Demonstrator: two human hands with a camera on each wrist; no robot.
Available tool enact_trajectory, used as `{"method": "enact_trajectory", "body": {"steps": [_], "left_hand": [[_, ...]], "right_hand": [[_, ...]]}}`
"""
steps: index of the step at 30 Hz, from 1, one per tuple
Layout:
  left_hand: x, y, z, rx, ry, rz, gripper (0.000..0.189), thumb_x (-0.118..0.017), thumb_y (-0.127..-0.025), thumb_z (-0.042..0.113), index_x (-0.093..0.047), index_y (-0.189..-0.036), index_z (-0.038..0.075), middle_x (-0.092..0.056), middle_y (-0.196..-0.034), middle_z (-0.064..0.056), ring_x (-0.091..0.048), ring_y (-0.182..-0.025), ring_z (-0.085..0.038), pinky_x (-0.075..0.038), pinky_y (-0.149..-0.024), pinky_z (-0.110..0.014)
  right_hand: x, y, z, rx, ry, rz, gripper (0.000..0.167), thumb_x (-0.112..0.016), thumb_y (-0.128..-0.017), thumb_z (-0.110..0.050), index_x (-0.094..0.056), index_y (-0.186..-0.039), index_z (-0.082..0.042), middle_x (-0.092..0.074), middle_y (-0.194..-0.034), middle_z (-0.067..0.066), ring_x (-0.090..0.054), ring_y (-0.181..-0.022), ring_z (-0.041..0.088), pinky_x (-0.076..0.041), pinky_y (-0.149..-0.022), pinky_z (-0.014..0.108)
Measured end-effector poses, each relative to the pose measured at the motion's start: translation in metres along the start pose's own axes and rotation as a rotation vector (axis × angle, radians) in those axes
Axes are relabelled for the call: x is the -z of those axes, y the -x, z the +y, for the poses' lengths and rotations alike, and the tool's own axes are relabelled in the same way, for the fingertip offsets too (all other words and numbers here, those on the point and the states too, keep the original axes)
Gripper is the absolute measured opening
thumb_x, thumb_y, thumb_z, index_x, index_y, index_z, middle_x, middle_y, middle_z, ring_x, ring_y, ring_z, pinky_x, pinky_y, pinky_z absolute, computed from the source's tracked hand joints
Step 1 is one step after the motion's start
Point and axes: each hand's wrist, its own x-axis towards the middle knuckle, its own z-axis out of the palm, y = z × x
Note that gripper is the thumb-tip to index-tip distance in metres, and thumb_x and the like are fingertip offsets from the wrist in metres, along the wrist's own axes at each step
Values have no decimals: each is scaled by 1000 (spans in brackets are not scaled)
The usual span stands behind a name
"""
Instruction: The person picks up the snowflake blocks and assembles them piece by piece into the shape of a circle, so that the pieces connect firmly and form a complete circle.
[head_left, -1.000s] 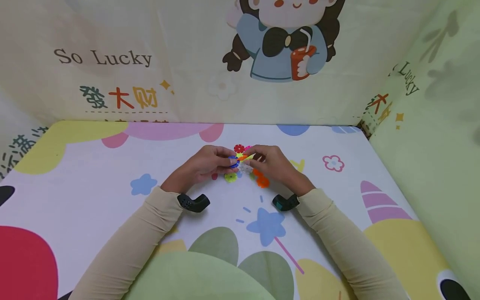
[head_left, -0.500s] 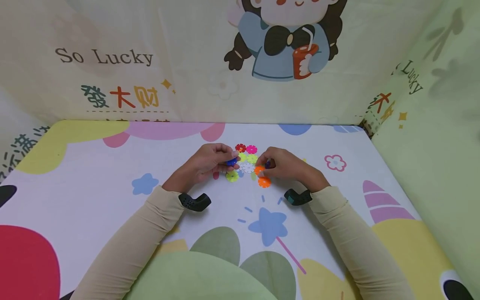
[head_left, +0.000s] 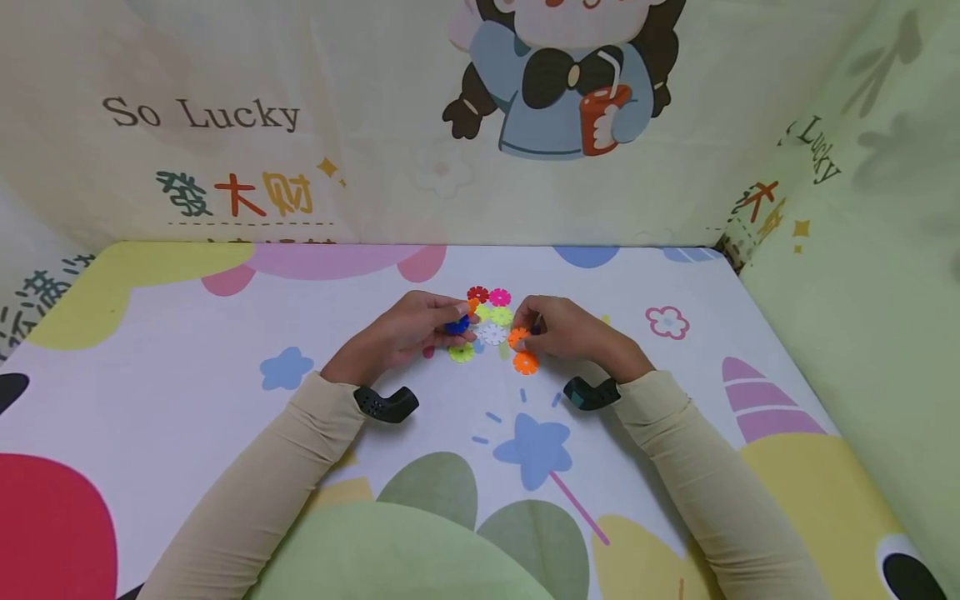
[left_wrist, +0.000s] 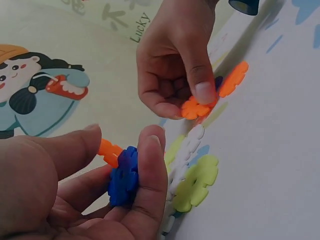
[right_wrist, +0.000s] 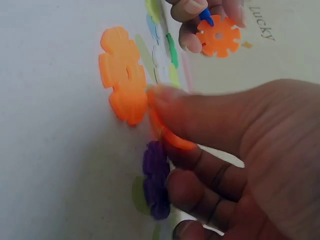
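My left hand (head_left: 420,329) holds a blue notched snowflake disc (left_wrist: 120,185) between its fingers. An orange disc (right_wrist: 229,37) is slotted edge-on into that blue disc. To the right, my right hand (head_left: 566,325) pinches another orange disc (left_wrist: 192,109) between thumb and fingers, close over the table. A purple disc (right_wrist: 157,182) stands just under the right fingers, partly hidden from the head view. One more orange disc (head_left: 526,363) lies flat in front of the right hand.
Between the hands lie white discs (head_left: 492,334), yellow-green discs (head_left: 502,317), a red disc (head_left: 477,294) and a pink disc (head_left: 500,297). A lime disc (head_left: 461,352) lies by the left fingers. A printed cloth wall (head_left: 375,183) rises behind the table.
A second ago both hands met at the blue and orange discs. My right hand has let go, moved right and taken hold of another orange disc. The left hand stays nearly in place.
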Motion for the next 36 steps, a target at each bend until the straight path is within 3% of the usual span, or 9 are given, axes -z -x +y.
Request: {"method": "enact_trajectory", "body": {"steps": [8, 16, 25, 36], "left_hand": [[1, -1, -2, -18, 66, -48, 37, -59, -98, 11, -55, -132, -2, -64, -118, -17, -70, -94, -27, -55, -85, -32], [-2, 1, 0, -15, 89, -107, 39, -56, -99, 7, -50, -136, -4, -61, -120, -21, -70, -95, -30, -55, -85, -35], [-2, 3, -2, -46, 46, -210, 32, -56, -99, 7, -57, -127, -8, -63, -117, -24, -69, -96, -30, -54, -87, -37], [-4, 6, 0, -36, 6, -213, 34, -56, -99, 4, -55, -132, -5, -64, -121, -21, -69, -98, -29, -53, -88, -37]], "right_hand": [[-1, -1, 1, 50, -11, 83, 18, -63, -91, -2, -68, -108, -3, -63, -87, 5, -55, -74, 20, -49, -67, 29], [-2, -1, -2, 16, -36, 203, 9, -68, -91, -8, -70, -99, -6, -68, -86, 4, -60, -75, 19, -54, -66, 29], [-2, -1, -6, 21, -100, 329, 11, -68, -91, -10, -68, -101, -4, -72, -89, 7, -69, -73, 16, -57, -66, 29], [-3, 2, -18, 4, -297, 303, 20, -70, -91, -14, -65, -106, -2, -73, -90, 12, -69, -69, 25, -58, -68, 39]]}}
